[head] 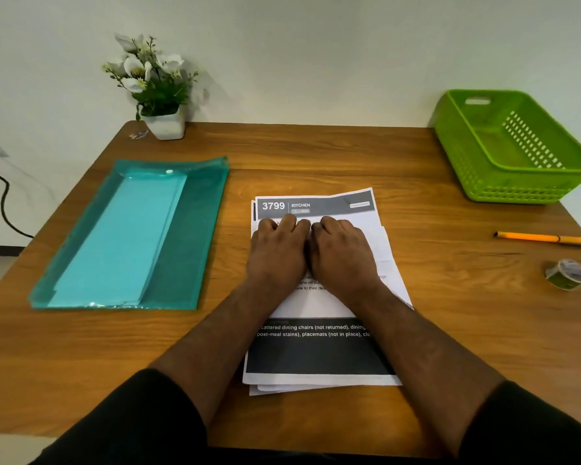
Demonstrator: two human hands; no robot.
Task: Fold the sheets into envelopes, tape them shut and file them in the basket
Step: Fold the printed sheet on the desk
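A small stack of printed sheets lies in the middle of the wooden table, the top one headed "3799 KITCHEN". My left hand and my right hand lie side by side, palms down, on the upper half of the top sheet, fingers bent at the tips and pressing the paper. The green plastic basket stands empty at the far right corner. A roll of clear tape sits near the right edge.
A teal plastic folder with light sheets inside lies on the left. A white pot of artificial flowers stands at the back left. An orange pen lies between basket and tape. A black cable hangs off the left.
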